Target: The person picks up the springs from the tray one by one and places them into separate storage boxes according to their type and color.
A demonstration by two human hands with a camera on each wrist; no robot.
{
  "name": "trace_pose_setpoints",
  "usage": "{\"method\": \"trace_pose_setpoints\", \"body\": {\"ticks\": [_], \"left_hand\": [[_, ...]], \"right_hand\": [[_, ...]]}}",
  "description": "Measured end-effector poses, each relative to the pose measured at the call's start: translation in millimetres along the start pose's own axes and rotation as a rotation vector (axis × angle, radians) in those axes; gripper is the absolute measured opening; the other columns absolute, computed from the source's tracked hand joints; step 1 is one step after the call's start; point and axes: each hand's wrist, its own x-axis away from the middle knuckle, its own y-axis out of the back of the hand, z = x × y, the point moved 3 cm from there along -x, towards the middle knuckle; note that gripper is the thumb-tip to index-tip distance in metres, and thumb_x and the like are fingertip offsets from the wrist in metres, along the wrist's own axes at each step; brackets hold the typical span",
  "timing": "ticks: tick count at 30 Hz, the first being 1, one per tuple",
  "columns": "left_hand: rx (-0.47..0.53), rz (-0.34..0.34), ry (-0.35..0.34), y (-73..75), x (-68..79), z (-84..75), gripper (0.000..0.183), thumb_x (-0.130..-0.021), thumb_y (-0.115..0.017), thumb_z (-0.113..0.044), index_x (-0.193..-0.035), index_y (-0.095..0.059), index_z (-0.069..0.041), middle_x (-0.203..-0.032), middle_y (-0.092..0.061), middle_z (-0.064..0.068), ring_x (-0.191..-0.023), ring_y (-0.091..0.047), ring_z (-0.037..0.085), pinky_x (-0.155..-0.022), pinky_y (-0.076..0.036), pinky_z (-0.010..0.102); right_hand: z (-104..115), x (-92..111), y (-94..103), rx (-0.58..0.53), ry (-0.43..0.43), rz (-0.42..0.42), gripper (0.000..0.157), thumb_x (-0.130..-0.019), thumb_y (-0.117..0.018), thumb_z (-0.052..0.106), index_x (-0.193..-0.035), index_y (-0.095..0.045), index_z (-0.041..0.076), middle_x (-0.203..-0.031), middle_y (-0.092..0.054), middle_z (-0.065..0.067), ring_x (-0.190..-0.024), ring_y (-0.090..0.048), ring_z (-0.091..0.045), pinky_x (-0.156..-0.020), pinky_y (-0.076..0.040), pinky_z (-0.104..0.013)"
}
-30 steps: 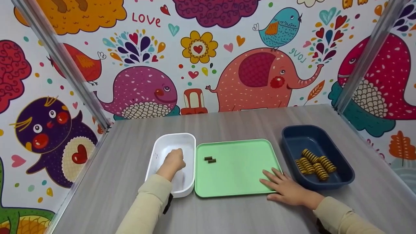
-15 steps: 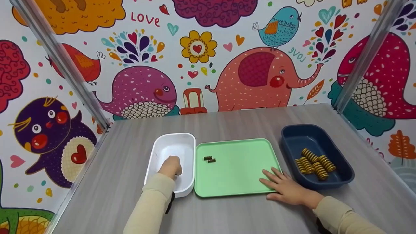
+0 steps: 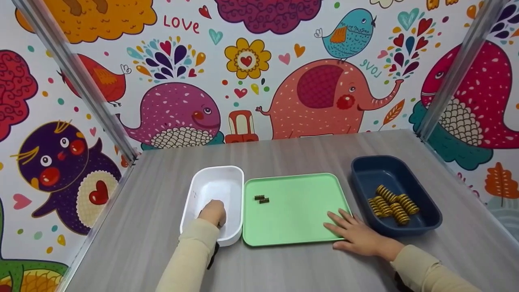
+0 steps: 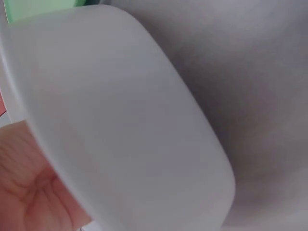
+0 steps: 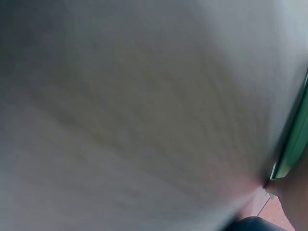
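My left hand (image 3: 213,212) is down inside the white bin (image 3: 232,178), near its front end. Its fingertips are hidden in the head view, and the bin's wall (image 4: 130,115) covers them in the left wrist view, so whether they hold anything does not show. My right hand (image 3: 360,237) lies with spread, straight fingers on the front right corner of the green tray (image 3: 296,219) and holds nothing. Two small dark coil springs (image 3: 264,200) lie side by side at the tray's left.
To the tray's right stands a dark blue bin (image 3: 367,162) with several larger gold-and-black coil springs (image 3: 399,213) in it. White bin and tray sit edge to edge on the grey wood-grain table (image 3: 284,267). Patterned walls (image 3: 182,109) close off the back and sides.
My left hand has moved toward the front end of the white bin. My right hand, the tray and the springs stay in place.
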Motion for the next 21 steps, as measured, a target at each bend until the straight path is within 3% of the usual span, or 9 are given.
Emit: {"method": "trace_pose_setpoints", "body": {"ticks": [8, 15, 21], "left_hand": [[0.091, -0.027, 0.012, 7.8, 0.7, -0.9, 0.009, -0.071, -0.064, 0.008, -0.080, -0.060, 0.008, -0.074, -0.056, 0.013, -0.064, -0.047, 0.021, -0.059, -0.045, 0.026], [0.140, -0.066, -0.034, 19.2, 1.3, -8.1, 0.030, -0.073, -0.067, 0.002, -0.101, -0.060, 0.010, -0.100, -0.063, 0.022, -0.082, -0.056, 0.026, -0.083, -0.049, 0.039], [0.147, -0.115, -0.075, 25.8, 0.2, -14.3, 0.030, -0.075, -0.063, 0.001, -0.103, -0.059, 0.010, -0.098, -0.062, 0.022, -0.081, -0.057, 0.027, -0.079, -0.050, 0.038]], "right_hand": [[0.1, 0.7, -0.2, -0.003, -0.008, 0.012, 0.055, -0.093, -0.046, 0.040, -0.141, -0.037, 0.015, -0.147, -0.024, -0.022, -0.129, -0.014, -0.054, -0.091, -0.018, -0.073], [1.2, 0.3, 1.8, 0.005, 0.005, 0.004, 0.054, -0.093, -0.047, 0.038, -0.140, -0.038, 0.014, -0.146, -0.025, -0.023, -0.128, -0.016, -0.055, -0.090, -0.020, -0.073], [1.4, 0.3, 1.7, 0.000, -0.005, 0.016, 0.054, -0.093, -0.046, 0.039, -0.141, -0.037, 0.015, -0.147, -0.024, -0.022, -0.129, -0.015, -0.054, -0.091, -0.020, -0.073]]}}
